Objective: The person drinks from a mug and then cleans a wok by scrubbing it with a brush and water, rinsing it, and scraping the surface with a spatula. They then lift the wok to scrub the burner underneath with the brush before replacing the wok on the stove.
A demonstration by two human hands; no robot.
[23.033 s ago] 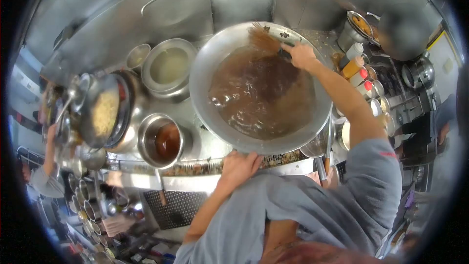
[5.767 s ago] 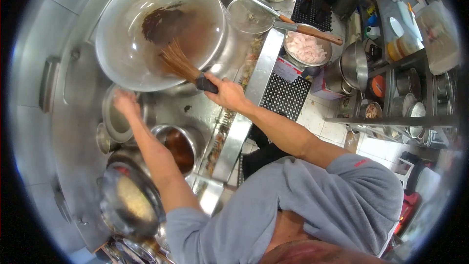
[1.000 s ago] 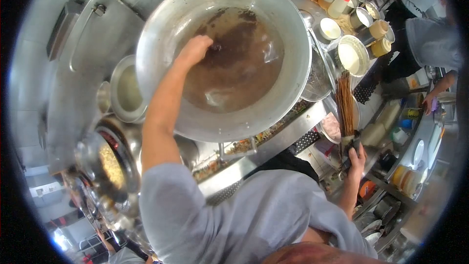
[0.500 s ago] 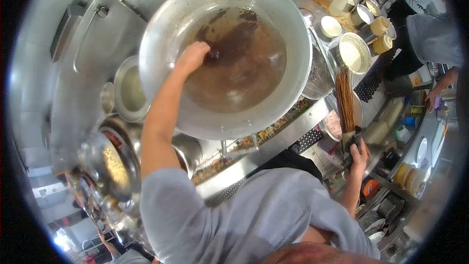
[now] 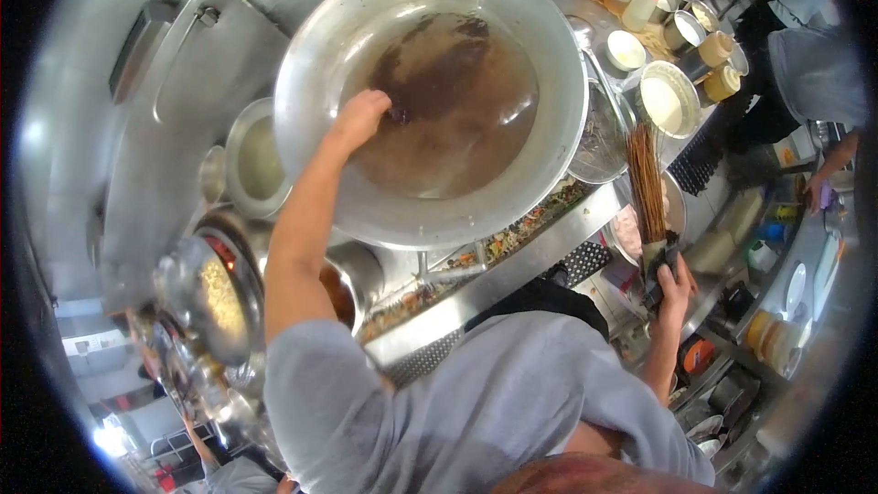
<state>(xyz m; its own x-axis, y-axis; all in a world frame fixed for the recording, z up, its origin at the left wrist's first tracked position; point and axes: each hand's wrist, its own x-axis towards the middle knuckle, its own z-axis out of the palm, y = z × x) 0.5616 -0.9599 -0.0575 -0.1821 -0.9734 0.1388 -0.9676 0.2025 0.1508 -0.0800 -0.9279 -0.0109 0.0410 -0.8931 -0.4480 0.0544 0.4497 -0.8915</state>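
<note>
A large metal wok (image 5: 302,101) holds brownish water with a dark patch under the surface. Over its left part, my left hand (image 5: 364,114) is closed with fingertips pointing down at the water; whatever they may grip is hidden. Off to the right, outside the wok, my right hand (image 5: 675,288) is wrapped around the dark handle of a bamboo wok brush (image 5: 647,187). The bristles point up and away from me, near the rim of a metal pot with white contents (image 5: 664,99).
A strainer (image 5: 599,142) sits right of the wok, with squeeze bottles (image 5: 643,2) and small pots behind it. On the left are a pot of cloudy liquid (image 5: 261,165) and a pan of yellowish food (image 5: 219,302). A co-worker (image 5: 817,73) stands at the far right.
The view has shifted slightly, so the wok appears a little further right. My left hand sits slightly lower in view, still closed over the water. The brush stays in my right hand.
</note>
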